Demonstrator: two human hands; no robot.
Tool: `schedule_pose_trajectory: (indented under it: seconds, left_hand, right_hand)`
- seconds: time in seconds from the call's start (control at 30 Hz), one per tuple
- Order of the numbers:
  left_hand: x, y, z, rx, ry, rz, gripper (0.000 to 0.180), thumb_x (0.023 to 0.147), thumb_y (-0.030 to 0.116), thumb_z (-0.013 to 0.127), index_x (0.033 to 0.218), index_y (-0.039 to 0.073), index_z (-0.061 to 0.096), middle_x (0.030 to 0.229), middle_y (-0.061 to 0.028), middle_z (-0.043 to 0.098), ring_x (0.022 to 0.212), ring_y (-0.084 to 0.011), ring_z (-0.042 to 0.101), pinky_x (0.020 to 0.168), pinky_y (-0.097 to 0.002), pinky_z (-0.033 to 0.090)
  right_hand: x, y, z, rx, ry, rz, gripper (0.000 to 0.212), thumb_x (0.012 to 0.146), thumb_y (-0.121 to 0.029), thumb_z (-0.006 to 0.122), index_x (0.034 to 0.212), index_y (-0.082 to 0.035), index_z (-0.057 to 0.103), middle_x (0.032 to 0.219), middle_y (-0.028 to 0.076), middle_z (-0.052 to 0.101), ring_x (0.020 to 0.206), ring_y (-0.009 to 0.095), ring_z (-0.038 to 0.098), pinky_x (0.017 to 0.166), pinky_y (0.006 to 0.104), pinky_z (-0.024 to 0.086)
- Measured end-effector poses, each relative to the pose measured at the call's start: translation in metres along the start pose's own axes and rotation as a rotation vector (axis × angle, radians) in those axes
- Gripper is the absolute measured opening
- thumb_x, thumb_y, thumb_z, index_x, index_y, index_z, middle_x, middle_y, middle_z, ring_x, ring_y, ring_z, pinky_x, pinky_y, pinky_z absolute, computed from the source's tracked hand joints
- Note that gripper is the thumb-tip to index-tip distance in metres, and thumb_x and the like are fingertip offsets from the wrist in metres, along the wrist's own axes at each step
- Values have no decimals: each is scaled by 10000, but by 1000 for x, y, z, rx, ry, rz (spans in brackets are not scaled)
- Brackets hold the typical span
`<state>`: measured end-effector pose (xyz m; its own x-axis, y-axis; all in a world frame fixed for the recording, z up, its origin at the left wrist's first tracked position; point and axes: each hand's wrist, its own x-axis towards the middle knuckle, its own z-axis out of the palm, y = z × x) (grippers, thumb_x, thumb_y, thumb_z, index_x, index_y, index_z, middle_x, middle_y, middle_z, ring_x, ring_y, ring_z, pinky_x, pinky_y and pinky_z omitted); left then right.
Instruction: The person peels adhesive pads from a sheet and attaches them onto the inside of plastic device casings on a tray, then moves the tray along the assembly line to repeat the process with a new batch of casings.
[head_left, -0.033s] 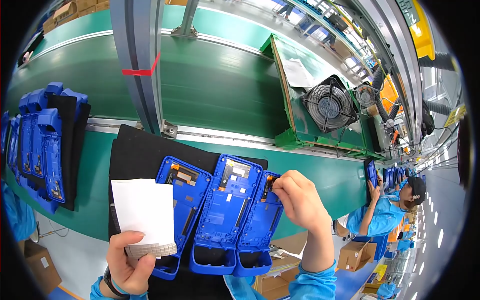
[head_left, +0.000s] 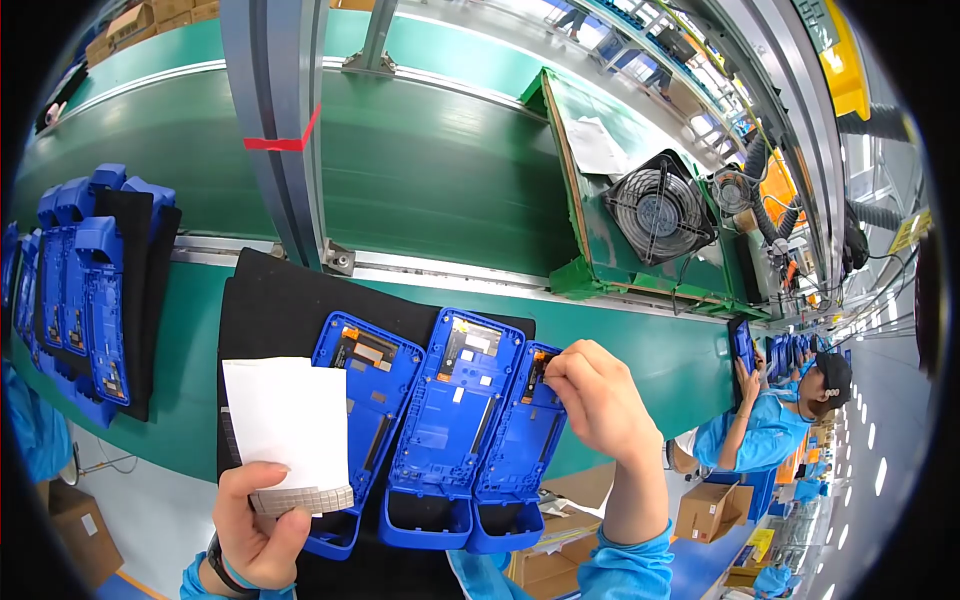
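Note:
My left hand [head_left: 262,525] is closed on a white sheet [head_left: 285,415] with a strip of small grey squares [head_left: 310,500] along its lower edge. The sheet covers part of the leftmost of three open blue plastic housings [head_left: 385,365]. Beside it lies the middle blue housing [head_left: 440,420], with small pale pads inside. My right hand [head_left: 600,395] is pinched at the upper end of the right blue housing [head_left: 520,440], over a dark part with orange flex. Whatever its fingertips hold, if anything, is hidden.
The housings lie on a black mat [head_left: 270,300] on a green table [head_left: 660,390]. More blue housings [head_left: 90,290] stand on the left. Beyond are a metal post [head_left: 275,190], a green conveyor belt [head_left: 430,180] and a fan [head_left: 655,212]. A co-worker [head_left: 765,430] works at the right.

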<state>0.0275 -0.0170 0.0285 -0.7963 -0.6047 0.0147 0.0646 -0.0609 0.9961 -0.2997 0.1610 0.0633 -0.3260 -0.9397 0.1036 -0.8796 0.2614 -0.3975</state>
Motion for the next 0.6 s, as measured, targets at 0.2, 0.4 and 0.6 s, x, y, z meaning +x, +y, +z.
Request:
schedule_pose_trajectory:
  seconds: [0.2,0.4,0.6]
  left_hand:
    - [0,-2,2,80,47,58,376,909,63,593,1237,3,421,1109,-170,566,970,-177,594,835,-294,479]
    - [2,-1,1,90,33,63,374,907,69,598,1231,5,423,1101,-167,570,963,-177,600,828,-295,485]
    - [0,-2,1,95,34,64,374,905,69,593,1232,7,422,1101,-164,570,968,-182,605,832,-295,488]
  right_hand:
    - [-2,-3,2,19,48,25,107,808,-6,687,866,-11,596,820,115,582,771,309,585,665,396,495]
    - [-8,-2,7,-38,126,-12,104,793,52,669,846,7,591,823,121,576,741,294,579,648,374,492]
    - [-22,1,8,17,192,27,118,783,54,661,827,-16,576,847,102,551,766,282,523,672,363,455]
